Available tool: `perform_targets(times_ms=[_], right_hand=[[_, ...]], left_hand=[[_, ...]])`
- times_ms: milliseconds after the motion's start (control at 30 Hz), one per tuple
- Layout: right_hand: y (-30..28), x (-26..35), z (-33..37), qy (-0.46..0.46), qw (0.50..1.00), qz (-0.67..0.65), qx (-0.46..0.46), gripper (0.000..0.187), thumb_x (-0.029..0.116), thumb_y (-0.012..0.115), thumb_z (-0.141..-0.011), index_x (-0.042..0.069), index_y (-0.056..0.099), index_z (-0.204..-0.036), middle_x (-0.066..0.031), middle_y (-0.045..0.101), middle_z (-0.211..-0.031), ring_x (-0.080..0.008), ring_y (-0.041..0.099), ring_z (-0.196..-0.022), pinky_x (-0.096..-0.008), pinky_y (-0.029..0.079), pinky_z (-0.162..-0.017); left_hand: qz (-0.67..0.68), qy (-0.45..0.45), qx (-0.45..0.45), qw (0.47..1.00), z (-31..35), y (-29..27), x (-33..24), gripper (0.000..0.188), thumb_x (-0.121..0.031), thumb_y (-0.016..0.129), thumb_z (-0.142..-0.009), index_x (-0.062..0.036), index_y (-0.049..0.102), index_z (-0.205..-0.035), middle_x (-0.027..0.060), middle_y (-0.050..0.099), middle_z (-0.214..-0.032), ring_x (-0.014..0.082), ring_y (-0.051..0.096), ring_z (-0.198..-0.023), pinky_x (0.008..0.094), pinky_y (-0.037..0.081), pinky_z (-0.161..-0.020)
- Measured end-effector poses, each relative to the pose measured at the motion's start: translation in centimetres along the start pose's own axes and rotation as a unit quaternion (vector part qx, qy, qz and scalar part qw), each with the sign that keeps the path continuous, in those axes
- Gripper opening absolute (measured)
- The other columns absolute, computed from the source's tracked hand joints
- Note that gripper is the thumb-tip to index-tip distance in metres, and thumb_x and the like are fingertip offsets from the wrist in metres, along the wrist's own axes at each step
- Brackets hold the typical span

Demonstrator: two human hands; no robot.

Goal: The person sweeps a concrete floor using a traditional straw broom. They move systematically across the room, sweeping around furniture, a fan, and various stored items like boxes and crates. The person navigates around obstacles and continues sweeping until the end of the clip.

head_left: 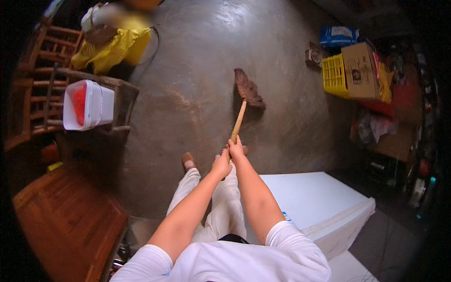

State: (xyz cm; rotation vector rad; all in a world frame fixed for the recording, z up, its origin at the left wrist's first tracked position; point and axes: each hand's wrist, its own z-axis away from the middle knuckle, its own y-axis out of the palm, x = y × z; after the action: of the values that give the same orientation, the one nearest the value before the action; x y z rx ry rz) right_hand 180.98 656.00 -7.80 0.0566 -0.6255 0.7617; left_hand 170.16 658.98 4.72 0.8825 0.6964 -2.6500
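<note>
A broom with a pale wooden handle (239, 121) and a dark brown bristle head (249, 88) reaches out in front of me. Its head rests on the grey concrete floor (197, 56), ahead of my feet. My left hand (222, 165) is closed round the lower part of the handle, close to my body. Just beyond it, my right hand (237, 147) grips the same handle a little farther up toward the bristles. A faint light-brown patch of dust (184, 99) lies on the floor to the left of the broom head.
To the left, a white bucket (101, 105) stands on a wooden stool (124, 91), with a yellow bag (110, 49) behind it. A wooden table (70, 221) is at lower left. A white box-shaped block (305, 192) stands close on my right; a yellow crate (333, 75) and cardboard box (359, 70) sit farther right.
</note>
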Motion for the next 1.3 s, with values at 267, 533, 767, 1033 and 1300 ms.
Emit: perform_targets(times_ms=[267,533,767,1033,1300], right_hand=[[9.1,-11.0,6.5,-0.126,0.982,0.144,0.001,0.063,0.008,0.055,-0.082,0.013,0.027,-0.138,-0.0087,0.056,-0.081,-0.0196,0.055,-0.061,-0.0337,0.048,-0.054],[14.5,-10.4,23.1,-0.003,0.988,0.097,0.116,0.055,0.014,0.056,-0.083,0.006,0.035,-0.132,-0.0137,0.058,-0.097,-0.022,0.056,-0.084,-0.032,0.047,-0.073],[4.9,-6.1,11.3,-0.19,0.946,0.222,0.139,0.03,0.009,0.054,-0.082,0.004,0.048,-0.111,-0.0048,0.054,-0.082,-0.0143,0.051,-0.067,-0.0297,0.044,-0.057],[4.1,-8.3,13.0,-0.06,0.944,0.23,0.231,0.013,0.004,0.054,-0.079,0.002,0.054,-0.092,-0.0058,0.053,-0.073,-0.0183,0.052,-0.063,-0.0329,0.044,-0.055],[9.2,-18.5,26.6,-0.07,0.872,0.366,0.316,0.033,0.011,0.054,-0.083,-0.001,0.049,-0.114,-0.0122,0.059,-0.098,-0.0212,0.056,-0.082,-0.032,0.045,-0.07]], left_hand=[[0.003,-0.093,0.033,0.995,9.5,-7.0,6.8,0.061,-0.003,0.048,-0.074,-0.0133,0.031,-0.132,0.0276,0.05,-0.109,0.0432,0.053,-0.096,0.0461,0.044,-0.081],[-0.049,-0.129,-0.091,0.986,22.5,-11.5,9.3,0.048,0.0,0.048,-0.075,-0.0081,0.04,-0.122,0.026,0.056,-0.095,0.0425,0.056,-0.087,0.0472,0.046,-0.076],[0.091,-0.045,-0.186,0.977,14.5,-0.8,6.4,0.034,-0.002,0.048,-0.074,-0.0027,0.043,-0.108,0.0258,0.054,-0.098,0.0425,0.053,-0.094,0.0477,0.044,-0.076],[0.074,-0.186,-0.123,0.972,15.1,1.6,6.9,0.03,-0.013,0.042,-0.085,-0.0016,0.05,-0.111,0.0213,0.055,-0.113,0.0378,0.056,-0.1,0.0427,0.048,-0.08],[0.115,-0.317,-0.177,0.925,31.6,-1.4,11.3,0.033,-0.01,0.053,-0.076,-0.0022,0.051,-0.107,0.0207,0.059,-0.099,0.0347,0.058,-0.094,0.0421,0.047,-0.078]])
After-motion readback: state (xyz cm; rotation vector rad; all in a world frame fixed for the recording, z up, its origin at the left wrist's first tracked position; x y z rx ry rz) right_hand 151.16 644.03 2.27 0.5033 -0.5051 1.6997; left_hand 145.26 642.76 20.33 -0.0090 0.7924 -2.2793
